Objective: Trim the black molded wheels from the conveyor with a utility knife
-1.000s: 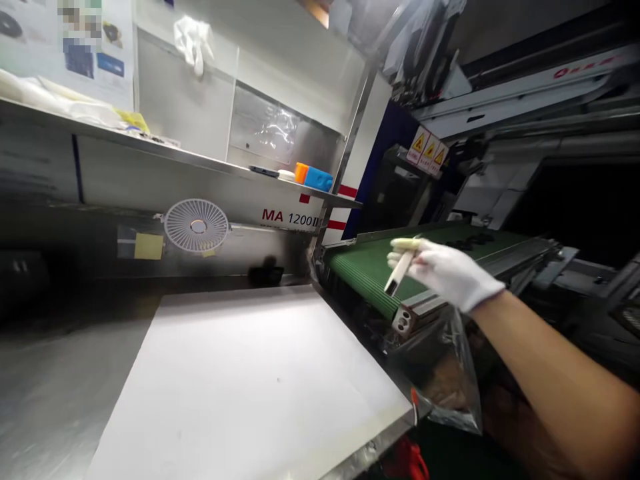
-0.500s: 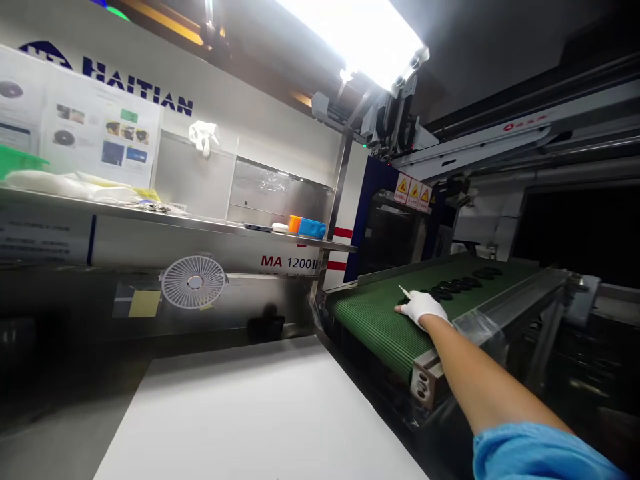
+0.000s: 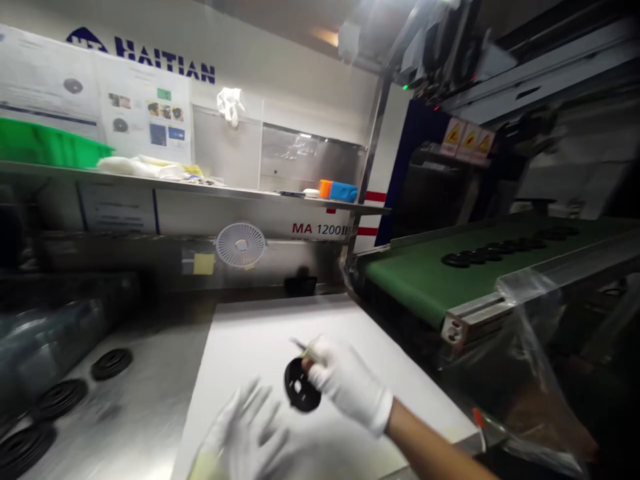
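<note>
Black disc (image 3: 307, 395) in fingers (image 3: 320, 379) of right hand (image 3: 347, 381)

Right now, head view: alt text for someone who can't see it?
A gloved right hand holds a black disc and a slim, blurred tool over a white sheet, the left hand open nearby. More black discs lie on a green conveyor belt at right and in stacks on a metal bench at left.

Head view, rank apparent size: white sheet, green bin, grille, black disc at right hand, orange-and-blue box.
1. White sheet
2. Green bin
3. Grille, black disc: too alike, disc partly covered
4. Orange-and-blue box
</note>
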`<state>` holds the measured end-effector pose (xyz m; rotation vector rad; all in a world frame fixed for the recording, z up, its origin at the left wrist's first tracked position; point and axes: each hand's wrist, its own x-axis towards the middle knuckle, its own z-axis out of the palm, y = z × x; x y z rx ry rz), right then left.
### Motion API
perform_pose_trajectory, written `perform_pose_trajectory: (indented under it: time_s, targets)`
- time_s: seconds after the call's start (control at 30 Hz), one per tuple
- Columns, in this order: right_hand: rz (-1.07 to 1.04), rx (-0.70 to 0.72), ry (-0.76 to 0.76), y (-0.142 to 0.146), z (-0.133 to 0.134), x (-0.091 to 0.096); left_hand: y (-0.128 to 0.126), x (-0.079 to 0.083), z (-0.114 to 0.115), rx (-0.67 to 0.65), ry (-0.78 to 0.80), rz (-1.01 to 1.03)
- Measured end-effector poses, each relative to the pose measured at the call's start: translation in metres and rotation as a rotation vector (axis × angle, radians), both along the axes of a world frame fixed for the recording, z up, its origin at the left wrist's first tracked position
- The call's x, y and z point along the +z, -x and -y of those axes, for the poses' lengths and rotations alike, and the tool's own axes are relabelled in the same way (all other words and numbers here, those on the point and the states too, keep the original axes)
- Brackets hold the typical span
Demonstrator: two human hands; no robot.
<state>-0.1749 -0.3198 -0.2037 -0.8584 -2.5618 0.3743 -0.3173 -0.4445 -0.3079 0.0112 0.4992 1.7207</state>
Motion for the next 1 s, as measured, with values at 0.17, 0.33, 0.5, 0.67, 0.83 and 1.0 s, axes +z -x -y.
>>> perform_pose_trajectory:
  time_s: [0.17, 0.33, 0.5, 0.67, 0.83, 1.0]
  targets:
    - [-0.061, 0.11, 0.216, 0.034, 0.081, -0.044, -0.025, 0.02, 0.011, 0.1, 0.211, 0.219]
    - [-0.266, 0.12, 0.353, 0.021, 0.084, -0.049, -0.008, 0.022, 0.035, 0.279, 0.22, 0.185]
    - [-0.317, 0.223, 0.388, 0.007, 0.092, -0.071, 0.003, 0.018, 0.056, 0.406, 0.184, -0.013]
    - [-0.164, 0.122, 0.346, 0.009, 0.105, -0.079, 0.003, 0.023, 0.053, 0.508, 0.203, -0.115]
    - [-0.127, 0.168, 0.373, 0.019, 0.105, -0.076, -0.002, 0.027, 0.053, 0.408, 0.153, -0.155]
    - [-0.076, 0.159, 0.185, 0.022, 0.108, -0.073, -0.006, 0.025, 0.054, 0.379, 0.12, -0.169]
